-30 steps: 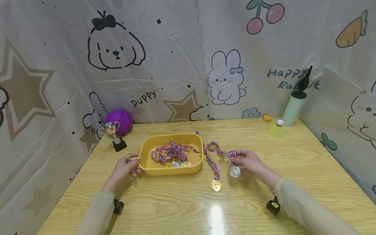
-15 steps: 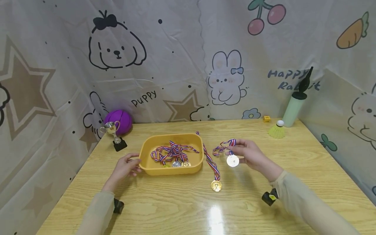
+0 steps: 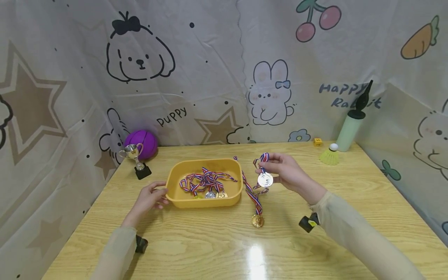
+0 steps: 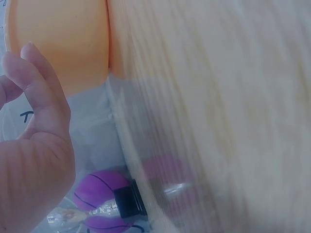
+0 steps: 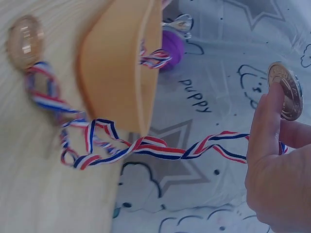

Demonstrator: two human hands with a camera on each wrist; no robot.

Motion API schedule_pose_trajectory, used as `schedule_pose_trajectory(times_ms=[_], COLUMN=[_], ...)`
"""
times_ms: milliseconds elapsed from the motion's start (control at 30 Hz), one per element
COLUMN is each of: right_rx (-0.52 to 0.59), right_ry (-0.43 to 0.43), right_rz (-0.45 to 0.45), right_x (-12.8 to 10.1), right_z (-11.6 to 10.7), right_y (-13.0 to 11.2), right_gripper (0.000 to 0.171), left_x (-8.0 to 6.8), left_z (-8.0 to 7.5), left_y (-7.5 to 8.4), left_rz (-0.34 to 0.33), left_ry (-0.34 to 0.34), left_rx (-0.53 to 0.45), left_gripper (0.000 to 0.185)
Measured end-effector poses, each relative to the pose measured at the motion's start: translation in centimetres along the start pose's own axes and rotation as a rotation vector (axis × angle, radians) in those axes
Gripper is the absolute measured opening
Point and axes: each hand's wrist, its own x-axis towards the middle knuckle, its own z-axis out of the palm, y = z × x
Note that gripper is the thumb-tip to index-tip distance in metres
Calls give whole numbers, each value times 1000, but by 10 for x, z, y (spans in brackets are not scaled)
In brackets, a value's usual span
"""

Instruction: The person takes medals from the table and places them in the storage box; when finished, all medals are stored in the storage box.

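One medal (image 3: 265, 179) is now off the table (image 3: 350, 194): your right hand (image 3: 285, 175) has lifted it from where it lay a second ago and pinches its ribbon (image 3: 263, 157), disc dangling just right of the tray (image 3: 204, 202), ribbon tail trailing down, so I judge it's on its way toward the tray. Your left hand (image 3: 148, 198) hasn't moved, fingers resting straight against the tray's left rim, not gripping; gold medal (image 3: 257, 221) lies untouched beside the tray. Wooden tabletop, cartoon-print cloth backdrop; trophy (image 3: 134, 159) and purple ball (image 3: 141, 144) back left, shuttlecock (image 3: 329, 154) and pump (image 3: 351, 126) back right.
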Motion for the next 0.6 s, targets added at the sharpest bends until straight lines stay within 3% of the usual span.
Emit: schedule_pose_trajectory(times_ms=[600], right_rx=[14], right_ry=[-20], right_rz=[-104], right_x=[25], right_z=[50], right_y=[-52], right_gripper=[23], left_x=[1], left_z=[-1], left_y=[-1], left_rz=[17], left_ry=[-5], left_rx=[-7], left_gripper=[49])
